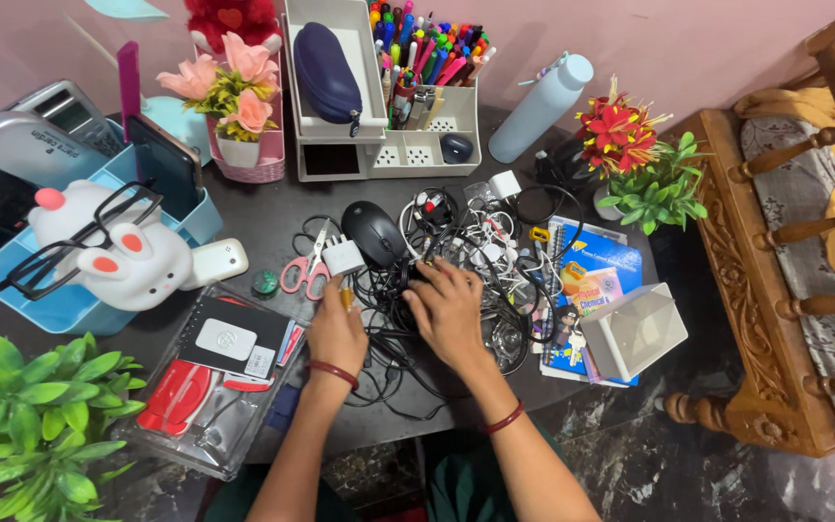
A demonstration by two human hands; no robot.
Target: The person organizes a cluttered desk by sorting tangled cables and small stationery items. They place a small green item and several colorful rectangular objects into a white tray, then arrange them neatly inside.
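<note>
You are gripping white charger plug (344, 257) in left hand (337, 333), fingers pinching its cable. Right hand (451, 311), fingers spread flat, is pinning cable tangle (466, 242) at desk (273, 213) centre, beside black mouse (373, 232), steadying pile for separation.

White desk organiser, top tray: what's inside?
The organiser top tray holds a dark blue zipped case; anything beneath the case is hidden. Coloured pens stand in the compartment beside it.
</note>
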